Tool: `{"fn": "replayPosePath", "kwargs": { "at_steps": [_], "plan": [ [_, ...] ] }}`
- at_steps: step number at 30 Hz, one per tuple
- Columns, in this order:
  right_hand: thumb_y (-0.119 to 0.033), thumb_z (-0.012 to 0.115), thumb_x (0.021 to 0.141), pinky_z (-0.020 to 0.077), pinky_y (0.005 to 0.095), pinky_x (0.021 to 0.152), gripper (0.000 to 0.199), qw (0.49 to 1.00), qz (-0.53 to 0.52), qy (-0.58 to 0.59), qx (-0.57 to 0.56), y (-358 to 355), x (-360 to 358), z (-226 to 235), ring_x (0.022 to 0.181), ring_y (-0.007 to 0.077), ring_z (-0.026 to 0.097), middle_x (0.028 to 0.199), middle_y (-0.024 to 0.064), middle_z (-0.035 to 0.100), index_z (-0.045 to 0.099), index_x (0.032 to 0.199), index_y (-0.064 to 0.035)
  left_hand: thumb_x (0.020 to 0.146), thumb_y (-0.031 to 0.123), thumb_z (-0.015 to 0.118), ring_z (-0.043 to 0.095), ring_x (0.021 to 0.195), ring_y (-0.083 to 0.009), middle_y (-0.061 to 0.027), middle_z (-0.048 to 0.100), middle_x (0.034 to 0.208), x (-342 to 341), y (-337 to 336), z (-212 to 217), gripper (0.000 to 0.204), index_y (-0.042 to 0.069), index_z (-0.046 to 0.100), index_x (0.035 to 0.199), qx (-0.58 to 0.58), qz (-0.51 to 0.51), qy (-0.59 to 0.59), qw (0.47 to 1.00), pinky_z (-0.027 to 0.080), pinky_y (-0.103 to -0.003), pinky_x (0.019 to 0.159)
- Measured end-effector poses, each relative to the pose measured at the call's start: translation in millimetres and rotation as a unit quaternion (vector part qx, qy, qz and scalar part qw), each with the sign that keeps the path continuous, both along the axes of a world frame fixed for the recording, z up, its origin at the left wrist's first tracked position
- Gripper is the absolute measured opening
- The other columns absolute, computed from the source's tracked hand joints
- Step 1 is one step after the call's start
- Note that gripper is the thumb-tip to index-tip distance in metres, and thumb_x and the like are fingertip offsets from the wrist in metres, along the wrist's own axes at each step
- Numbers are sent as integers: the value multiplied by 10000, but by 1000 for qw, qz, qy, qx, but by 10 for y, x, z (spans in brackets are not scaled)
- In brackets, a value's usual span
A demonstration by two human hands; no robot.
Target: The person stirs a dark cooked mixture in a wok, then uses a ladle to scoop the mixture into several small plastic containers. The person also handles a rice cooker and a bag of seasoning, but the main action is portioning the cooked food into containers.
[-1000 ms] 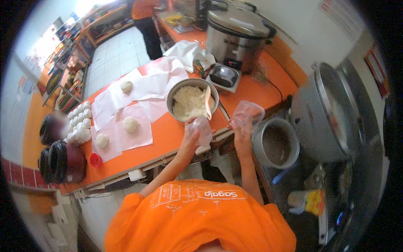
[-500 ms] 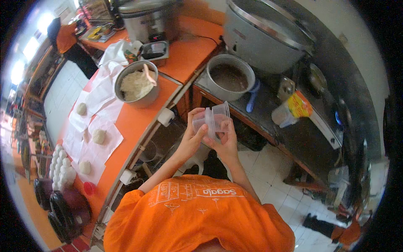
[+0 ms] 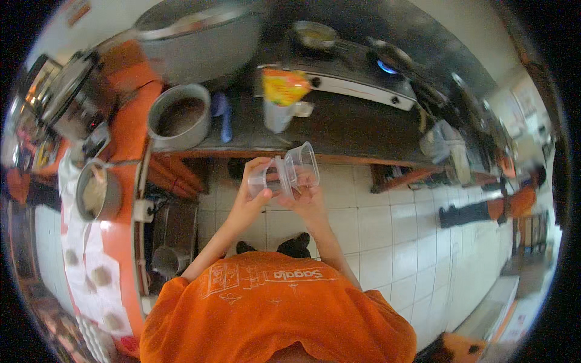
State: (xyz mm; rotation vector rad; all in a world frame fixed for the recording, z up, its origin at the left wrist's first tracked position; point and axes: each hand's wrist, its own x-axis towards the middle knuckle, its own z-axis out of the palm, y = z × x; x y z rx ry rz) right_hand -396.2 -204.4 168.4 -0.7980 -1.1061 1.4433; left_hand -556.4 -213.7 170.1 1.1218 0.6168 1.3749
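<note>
At frame centre, left hand (image 3: 247, 199) and right hand (image 3: 310, 204) half-close around clear cups (image 3: 304, 158); gentle grip should spare the walls.

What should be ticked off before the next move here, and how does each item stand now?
1. Left hand holding left cup: ok, fingers wrapped round it.
2. Right hand holding right cup: ok, fingers are on it.
3. Cups fully apart: cannot tell; their clear walls and rims overlap in view.
4. Rice pot uncovered: ok, white food shows inside.
5. Flame out: not ok, it burns blue.
6. Other person clear of the hands: ok, well off to the right.
</note>
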Motion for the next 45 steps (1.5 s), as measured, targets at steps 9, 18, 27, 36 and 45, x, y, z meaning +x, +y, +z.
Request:
{"fn": "replayPosePath", "kwargs": {
  "at_steps": [9, 18, 27, 36, 45],
  "plan": [
    [5, 703, 789, 439, 350, 988, 548, 947, -241, -159, -141, -170, 2606, -389, 1244, 214, 470, 1325, 111, 494, 472, 1285, -17, 665, 282, 885, 526, 1166, -250, -120, 477, 1296, 2008, 1096, -1104, 844, 96, 340, 1282, -10, -3, 287, 958, 492, -359, 894],
    [-62, 774, 760, 440, 395, 1023, 779, 904, -349, -138, -206, -688, 3774, -324, 1300, 285, 399, 1392, 177, 409, 331, 1395, 26, 642, 332, 896, 488, 1174, -331, -215, 363, 1327, 2996, 2492, -1738, 970, 90, 279, 1351, 11, 131, 321, 938, 452, -455, 949],
    [-90, 810, 740, 374, 443, 1063, 820, 923, -298, -101, -223, -186, 3850, -730, 1365, 275, 332, 1463, 121, 364, 347, 1416, -69, 805, 314, 749, 345, 1325, -346, -161, 394, 1411, 3485, 2116, -1039, 717, 94, 401, 1392, 237, -174, 440, 849, 235, -472, 1121],
    [-76, 830, 722, 430, 386, 1000, 736, 979, -186, -1, -88, 1213, 3643, -667, 1192, 228, 510, 1261, 80, 508, 398, 1317, -43, 964, 239, 570, 435, 1278, -209, -74, 401, 1451, 3852, 2234, -685, 591, 117, 306, 1479, -103, -342, 18, 934, 409, -381, 1031],
    [-276, 869, 700, 451, 369, 934, 680, 972, -229, -18, -54, 2197, 3748, -745, 1076, 232, 541, 1142, 89, 506, 452, 1178, -33, 930, 229, 628, 468, 1234, -218, -85, 432, 1383, 3615, 3183, -632, 516, 121, 405, 1382, -83, -249, 165, 951, 458, -357, 950]
  ]
}}
